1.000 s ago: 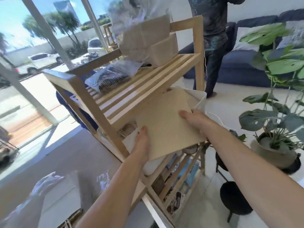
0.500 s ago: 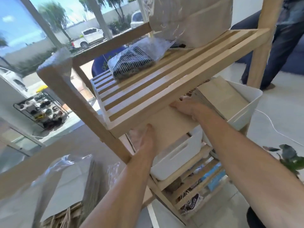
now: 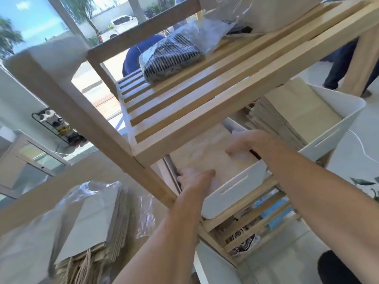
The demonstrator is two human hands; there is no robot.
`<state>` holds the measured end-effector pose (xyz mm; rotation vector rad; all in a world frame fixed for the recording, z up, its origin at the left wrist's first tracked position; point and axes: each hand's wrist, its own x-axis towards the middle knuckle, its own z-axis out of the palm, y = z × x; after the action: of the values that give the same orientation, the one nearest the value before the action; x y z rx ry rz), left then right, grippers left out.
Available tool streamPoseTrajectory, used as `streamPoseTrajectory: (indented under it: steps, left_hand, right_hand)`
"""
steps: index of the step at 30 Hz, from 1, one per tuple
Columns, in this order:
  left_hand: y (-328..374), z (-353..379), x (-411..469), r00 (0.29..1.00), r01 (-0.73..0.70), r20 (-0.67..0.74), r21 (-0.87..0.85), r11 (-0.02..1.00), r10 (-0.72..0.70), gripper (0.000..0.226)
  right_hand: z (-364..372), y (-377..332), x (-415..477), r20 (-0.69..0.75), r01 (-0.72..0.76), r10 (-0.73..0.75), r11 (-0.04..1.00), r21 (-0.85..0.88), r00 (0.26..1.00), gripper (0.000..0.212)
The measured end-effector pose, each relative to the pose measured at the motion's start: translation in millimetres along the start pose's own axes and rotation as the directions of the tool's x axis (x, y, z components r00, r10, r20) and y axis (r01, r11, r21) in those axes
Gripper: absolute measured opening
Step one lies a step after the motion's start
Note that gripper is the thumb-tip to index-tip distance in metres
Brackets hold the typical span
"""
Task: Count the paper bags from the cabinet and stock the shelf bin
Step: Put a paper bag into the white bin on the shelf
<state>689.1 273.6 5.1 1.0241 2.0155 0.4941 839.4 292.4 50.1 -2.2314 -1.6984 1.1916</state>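
A flat stack of brown paper bags (image 3: 205, 156) lies low inside a white bin (image 3: 235, 191) on the wooden rack's middle shelf, half hidden under the upper shelf (image 3: 205, 103). My left hand (image 3: 194, 177) grips the stack's near left edge, thumb on top. At the stack's right edge my right hand (image 3: 248, 144) holds on with curled fingers, close to the bin's rim. A plastic-wrapped bundle of more paper bags (image 3: 98, 232) with twisted handles lies on the surface at the lower left.
To the right stands a second white bin (image 3: 336, 128) holding a thick stack of brown bags (image 3: 287, 115). A wrapped striped item (image 3: 172, 58) and a plastic-covered package sit on the upper shelf. Boxes fill the lowest shelf (image 3: 256, 226). A person's legs (image 3: 340, 66) stand behind the rack.
Both hands have carried the paper bags forward under the upper shelf and down into the white bin. My view has moved closer to the rack.
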Motion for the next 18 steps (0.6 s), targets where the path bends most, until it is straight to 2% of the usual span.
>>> streamPoseTrajectory:
  steps: [2,4,6,8,11,14,16,18]
  left_hand:
    - [-0.1,3.4,-2.5,0.996,-0.082,-0.006,0.115,0.990,0.084,0.105]
    - [-0.3,3.8,-8.3,0.980,-0.183,-0.014,0.328,0.927,0.198,0.105]
    - [0.2,0.2,-10.8,0.944,-0.274,0.009,0.581,0.766,0.331,0.104]
    - [0.5,-3.3,-6.6,0.924,-0.307,0.071,0.723,0.619,0.376,0.098]
    - [-2.5,-6.9,-0.7,0.928,-0.315,0.151,0.807,0.500,0.341,0.074]
    - [-2.8,-6.5,0.8,0.923,-0.319,0.180,0.852,0.415,0.340,0.066]
    - [-0.8,-6.7,-0.9,0.928,-0.304,0.169,0.860,0.410,0.333,0.063]
    - [-0.6,-7.0,-5.9,0.933,-0.296,0.145,0.830,0.472,0.330,0.062]
  right_hand:
    - [12.2,3.6,5.4,-0.072,0.009,-0.022,0.984,-0.177,0.997,0.037]
    - [24.6,4.8,12.6,-0.201,0.004,-0.060,0.964,-0.267,0.978,0.036]
    - [32.7,4.1,14.7,-0.281,0.004,-0.112,0.934,-0.357,0.953,0.052]
    - [35.6,4.6,15.7,-0.241,0.044,-0.174,0.884,-0.465,0.955,0.071]
    - [35.1,4.7,11.8,-0.079,0.098,-0.163,0.843,-0.528,0.983,0.076]
    - [36.1,5.6,11.6,-0.059,0.089,-0.138,0.856,-0.510,0.989,0.083]
    - [37.4,3.2,11.9,-0.071,0.073,-0.128,0.854,-0.515,0.989,0.086]
    - [39.1,1.8,9.2,-0.089,0.062,-0.126,0.855,-0.515,0.988,0.082]
